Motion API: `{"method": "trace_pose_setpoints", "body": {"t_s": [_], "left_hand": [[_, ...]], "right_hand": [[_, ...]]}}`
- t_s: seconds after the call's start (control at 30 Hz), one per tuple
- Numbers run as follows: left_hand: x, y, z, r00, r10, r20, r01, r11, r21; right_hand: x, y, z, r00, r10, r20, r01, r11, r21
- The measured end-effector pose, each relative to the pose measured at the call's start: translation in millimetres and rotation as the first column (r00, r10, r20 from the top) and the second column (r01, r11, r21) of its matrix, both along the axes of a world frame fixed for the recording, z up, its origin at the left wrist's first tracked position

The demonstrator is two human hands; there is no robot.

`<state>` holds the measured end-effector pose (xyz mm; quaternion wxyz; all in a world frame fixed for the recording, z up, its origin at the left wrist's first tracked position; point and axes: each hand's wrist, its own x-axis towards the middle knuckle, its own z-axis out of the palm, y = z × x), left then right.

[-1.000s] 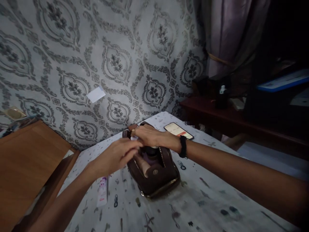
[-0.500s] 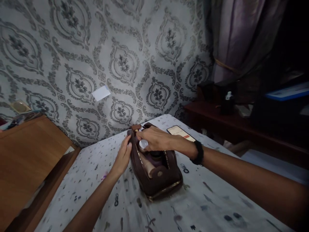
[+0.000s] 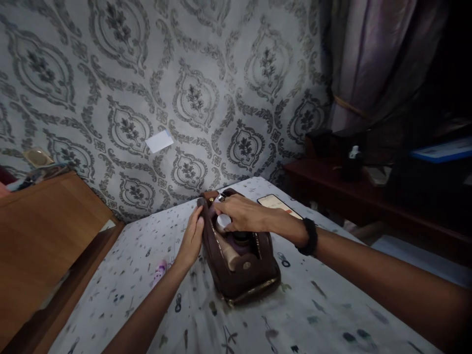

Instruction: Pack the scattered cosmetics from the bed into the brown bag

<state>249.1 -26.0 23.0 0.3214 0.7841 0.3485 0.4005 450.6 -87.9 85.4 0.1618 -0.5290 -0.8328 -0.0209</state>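
A dark brown cosmetic bag (image 3: 245,285) with gold zippers stands unzipped on the bed. My left hand (image 3: 190,243) lies against its left side, fingers stretched along the edge of the opening. Over that opening, my right hand (image 3: 241,214) is closed around a small jar with a white lid (image 3: 223,222); its fingertips are partly hidden. A shiny silver item (image 3: 221,197) shows just beyond these fingers. Inside the bag lies a beige tube (image 3: 231,258), beside a dark round item (image 3: 241,237). A black band (image 3: 309,237) circles my right wrist.
A phone (image 3: 278,204) with its screen lit lies behind my right wrist. Near my left forearm is a small purple-and-white item (image 3: 160,270). A wooden cabinet (image 3: 47,236) borders the bed's left; a dark red table (image 3: 324,184) stands right. Patterned wallpaper (image 3: 199,98) covers the wall behind.
The view has shifted slightly, so the scene sits a little further right, and more of the purple-and-white item shows. Both hands keep nearly the same places on the bag.
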Motion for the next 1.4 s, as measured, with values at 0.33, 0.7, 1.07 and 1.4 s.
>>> {"method": "trace_pose_setpoints", "body": {"t_s": [0.33,0.7,1.07,1.4], "left_hand": [[-5.7,-8.8,-14.6,0.992,0.058,0.114,-0.048,0.994,-0.095],[11.8,-19.0,-26.5,0.942,0.035,0.333,0.041,0.975,-0.218],[13.1,-22.3,-36.2,0.894,0.15,0.423,-0.019,0.954,-0.3],[10.5,-25.1,-33.9,0.897,0.126,0.424,0.001,0.958,-0.287]], "right_hand": [[3.3,-13.9,1.1,0.984,0.067,-0.164,-0.063,0.998,0.029],[3.4,-19.8,-28.9,0.973,-0.134,-0.188,0.177,0.956,0.234],[-44.3,4.9,6.0,0.963,0.125,0.24,-0.102,0.989,-0.105],[-59.0,7.3,-3.6,0.942,0.033,0.333,-0.019,0.999,-0.044]]}}
